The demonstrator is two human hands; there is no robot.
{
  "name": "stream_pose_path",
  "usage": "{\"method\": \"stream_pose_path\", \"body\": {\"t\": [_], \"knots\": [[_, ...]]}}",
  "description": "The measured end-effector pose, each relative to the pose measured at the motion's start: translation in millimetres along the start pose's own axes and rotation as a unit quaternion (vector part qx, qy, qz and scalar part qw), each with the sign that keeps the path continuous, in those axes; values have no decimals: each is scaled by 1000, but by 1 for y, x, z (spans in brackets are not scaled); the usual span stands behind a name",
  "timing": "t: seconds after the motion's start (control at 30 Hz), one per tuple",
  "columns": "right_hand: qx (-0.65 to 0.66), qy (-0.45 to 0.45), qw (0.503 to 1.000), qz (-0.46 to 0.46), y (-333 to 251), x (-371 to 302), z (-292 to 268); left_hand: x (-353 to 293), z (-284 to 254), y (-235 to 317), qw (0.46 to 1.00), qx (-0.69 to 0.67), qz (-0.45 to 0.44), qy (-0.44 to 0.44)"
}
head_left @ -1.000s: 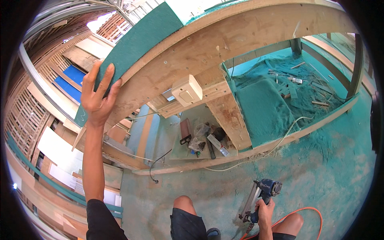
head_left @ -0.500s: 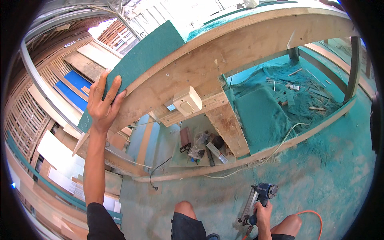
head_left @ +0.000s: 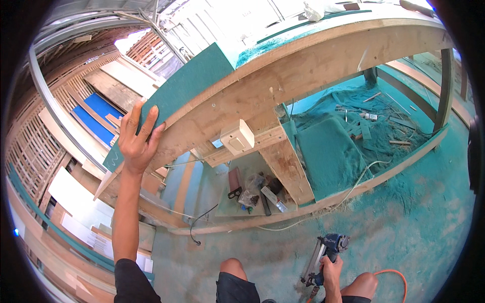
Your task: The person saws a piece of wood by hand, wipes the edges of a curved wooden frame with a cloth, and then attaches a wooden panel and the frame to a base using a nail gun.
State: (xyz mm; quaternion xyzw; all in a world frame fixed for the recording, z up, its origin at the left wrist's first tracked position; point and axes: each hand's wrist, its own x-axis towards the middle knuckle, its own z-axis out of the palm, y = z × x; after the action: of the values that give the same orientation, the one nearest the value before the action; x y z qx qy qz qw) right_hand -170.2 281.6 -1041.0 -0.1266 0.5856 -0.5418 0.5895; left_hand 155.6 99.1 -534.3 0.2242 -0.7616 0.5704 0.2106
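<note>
My left hand [head_left: 137,139] is raised with fingers spread, pressing flat on a green board [head_left: 187,88] that lies on the top edge of a big wooden workbench [head_left: 313,60]. My right hand [head_left: 331,270] hangs low by my knee and grips a blue nail gun [head_left: 326,255], nose pointing down at the floor. An orange air hose [head_left: 396,278] loops from the gun behind my right knee.
A white switch box [head_left: 237,137] is fixed to the bench frame. Under the bench lie tools and bottles [head_left: 260,192], a white cable [head_left: 353,187] and heaps of green sawdust [head_left: 364,126]. Stacked boards and blue panels [head_left: 96,116] stand at the left.
The view has shifted, and the bench and my left hand now appear closer and lower in the picture. My left hand stays on the green board; the nail gun stays low.
</note>
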Motion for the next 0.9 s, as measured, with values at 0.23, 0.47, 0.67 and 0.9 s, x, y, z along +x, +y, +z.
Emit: {"method": "stream_pose_path", "body": {"t": [0.23, 0.47, 0.67, 0.9], "knots": [[5, -4, 1000, -6, -6, 2, -3, -2, 2, 5, 999, -24, -28, 2], [-6, -14, 1000, -9, -4, 14, -1, 4, -1, 3, 999, -38, -22, 30], [-48, -20, 995, -87, -17, 19, 8, 5, -2, -4, 998, -52, -13, 15], [-3, -80, 970, -229, -124, -59, 53, -7, 3, -7, 998, -51, -7, 26]]}}
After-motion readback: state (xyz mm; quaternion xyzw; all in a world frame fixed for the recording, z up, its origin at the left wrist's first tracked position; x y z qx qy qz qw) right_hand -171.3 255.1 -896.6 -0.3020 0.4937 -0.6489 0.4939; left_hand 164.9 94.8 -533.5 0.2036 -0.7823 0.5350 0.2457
